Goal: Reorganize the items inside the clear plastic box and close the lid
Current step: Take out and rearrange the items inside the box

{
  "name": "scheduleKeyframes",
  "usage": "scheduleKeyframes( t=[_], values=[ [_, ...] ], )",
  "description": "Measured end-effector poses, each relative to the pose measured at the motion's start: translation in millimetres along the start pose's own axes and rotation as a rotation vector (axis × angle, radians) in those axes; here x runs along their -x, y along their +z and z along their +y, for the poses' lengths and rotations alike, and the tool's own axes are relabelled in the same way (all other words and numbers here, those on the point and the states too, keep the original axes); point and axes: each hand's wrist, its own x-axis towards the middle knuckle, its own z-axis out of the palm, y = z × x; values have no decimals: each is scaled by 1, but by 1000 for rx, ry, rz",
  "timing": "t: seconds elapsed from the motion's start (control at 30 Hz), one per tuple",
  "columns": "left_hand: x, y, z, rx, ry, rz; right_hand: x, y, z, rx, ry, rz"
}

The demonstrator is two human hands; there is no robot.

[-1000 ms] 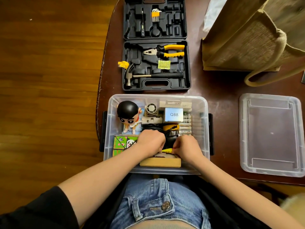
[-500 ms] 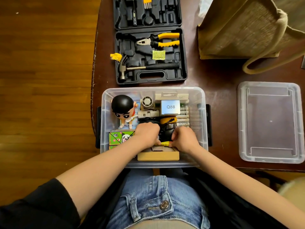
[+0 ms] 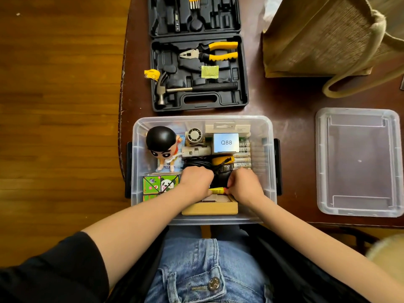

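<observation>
The clear plastic box (image 3: 267, 154) stands open at the table's near edge. Inside are a black-haired figurine (image 3: 162, 145), a green panda cube (image 3: 160, 184), a small fan (image 3: 194, 135), a silver Q88 box (image 3: 226, 142), batteries (image 3: 242, 154), a black cable bundle (image 3: 196, 164) and a tan cardboard box (image 3: 209, 207). My left hand (image 3: 195, 182) and my right hand (image 3: 243, 184) are both down in the box, fingers curled around a small yellow tube (image 3: 216, 190) lying between them. The clear lid (image 3: 358, 161) lies flat to the right of the box.
An open black tool case (image 3: 197, 68) with pliers (image 3: 209, 52) and a hammer (image 3: 188, 89) sits behind the box. A woven tan bag (image 3: 328, 36) stands at the back right. The table's left edge drops to a wooden floor (image 3: 56, 106).
The view has shifted so the box sits lower and nearer the frame's middle. Both hands stay on the yellow tube with only slight movement.
</observation>
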Motion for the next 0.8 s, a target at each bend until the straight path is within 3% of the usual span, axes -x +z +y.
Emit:
scheduleKeyframes(
  t=[0.33,0.53,0.8],
  values=[
    [-2,-1,5,-82,-6,5,0,2,-3,193,-76,45],
    [-1,1,7,-80,-12,-2,-7,-2,0,113,-20,-39],
    [-6,-8,-5,155,-19,-181,-3,4,-3,179,26,14]
  ],
)
